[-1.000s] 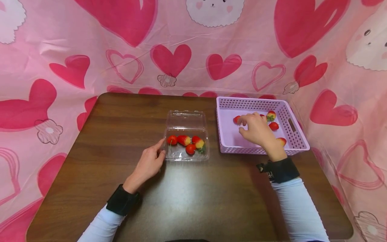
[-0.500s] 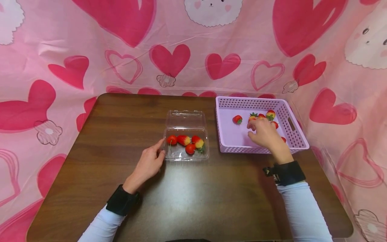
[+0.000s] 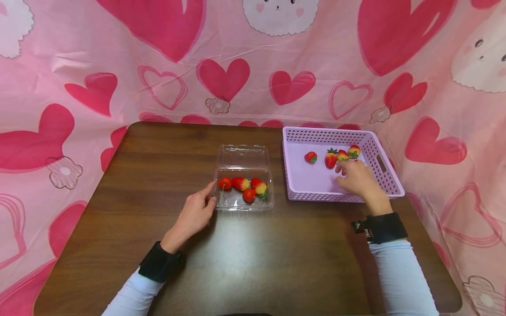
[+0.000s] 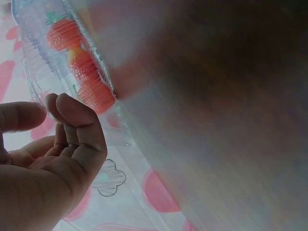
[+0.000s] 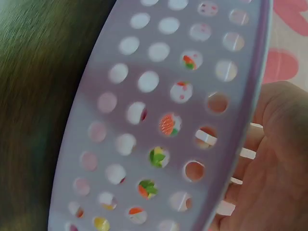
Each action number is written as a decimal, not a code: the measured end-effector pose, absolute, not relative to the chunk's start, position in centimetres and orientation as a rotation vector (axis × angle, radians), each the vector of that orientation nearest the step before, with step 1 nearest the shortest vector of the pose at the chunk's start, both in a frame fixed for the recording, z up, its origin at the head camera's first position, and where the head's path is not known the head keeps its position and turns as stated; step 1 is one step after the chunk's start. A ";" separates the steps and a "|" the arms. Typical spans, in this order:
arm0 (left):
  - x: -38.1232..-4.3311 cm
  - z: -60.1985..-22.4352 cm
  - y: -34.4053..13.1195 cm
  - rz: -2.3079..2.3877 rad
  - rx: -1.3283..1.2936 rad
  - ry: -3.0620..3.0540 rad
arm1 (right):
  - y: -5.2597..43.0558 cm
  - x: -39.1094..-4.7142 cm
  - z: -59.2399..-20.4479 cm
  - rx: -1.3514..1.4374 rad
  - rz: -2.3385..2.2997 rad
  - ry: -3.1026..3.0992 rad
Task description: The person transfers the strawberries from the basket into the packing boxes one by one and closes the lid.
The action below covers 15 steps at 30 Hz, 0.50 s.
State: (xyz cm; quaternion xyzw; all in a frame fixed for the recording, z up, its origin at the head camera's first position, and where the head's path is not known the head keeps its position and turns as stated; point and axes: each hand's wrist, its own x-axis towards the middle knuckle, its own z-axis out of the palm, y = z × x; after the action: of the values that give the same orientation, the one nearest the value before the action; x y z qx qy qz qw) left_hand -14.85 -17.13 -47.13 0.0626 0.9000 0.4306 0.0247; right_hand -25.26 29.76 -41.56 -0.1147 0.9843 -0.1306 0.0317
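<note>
My left hand (image 3: 194, 210) rests at the left side of a clear plastic clamshell box (image 3: 237, 205), index finger and thumb touching its edge. The lid (image 3: 243, 156) is folded back, away from me. Several strawberries (image 3: 240, 183) lie in the box; the left wrist view shows a row of strawberries (image 4: 85, 65) through its wall. My right hand (image 3: 357, 179) reaches over the near wall into a lilac basket (image 3: 304, 180), thumb and index finger apart. Close past its fingers lie strawberries (image 3: 330, 159). Whatever lies under the palm is hidden.
One strawberry (image 3: 310, 157) lies apart at the basket's left, and another (image 3: 354, 150) near its back right. The brown wooden table (image 3: 253, 254) has a pink heart-printed cloth (image 3: 166, 39) behind it. In the right wrist view the perforated basket wall (image 5: 159, 103) covers most fingers.
My right hand has moved rightward inside the basket, uncovering strawberries in the middle and covering those at the right. The left hand and the box have stayed in place.
</note>
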 end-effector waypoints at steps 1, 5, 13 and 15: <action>-14.8 -47.1 -17.1 1.335 0.187 2.777 | 30.0 -25.3 -41.6 -0.330 -0.398 3.018; -14.8 -47.2 -17.2 1.349 0.159 2.741 | 30.8 -25.3 -41.6 -0.229 -0.397 2.957; -14.8 -47.0 -17.2 1.368 0.145 2.722 | 32.3 -25.0 -42.0 -0.051 -0.357 2.926; -14.8 -47.0 -17.2 1.366 0.146 2.726 | 32.6 -24.8 -42.1 0.018 -0.338 2.939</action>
State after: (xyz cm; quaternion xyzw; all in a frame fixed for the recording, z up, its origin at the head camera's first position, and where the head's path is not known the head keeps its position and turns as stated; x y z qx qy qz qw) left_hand -14.78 -17.21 -47.01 0.0477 0.8922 0.4469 0.0444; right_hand -24.81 32.58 -42.07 0.0059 0.9893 -0.1139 0.0914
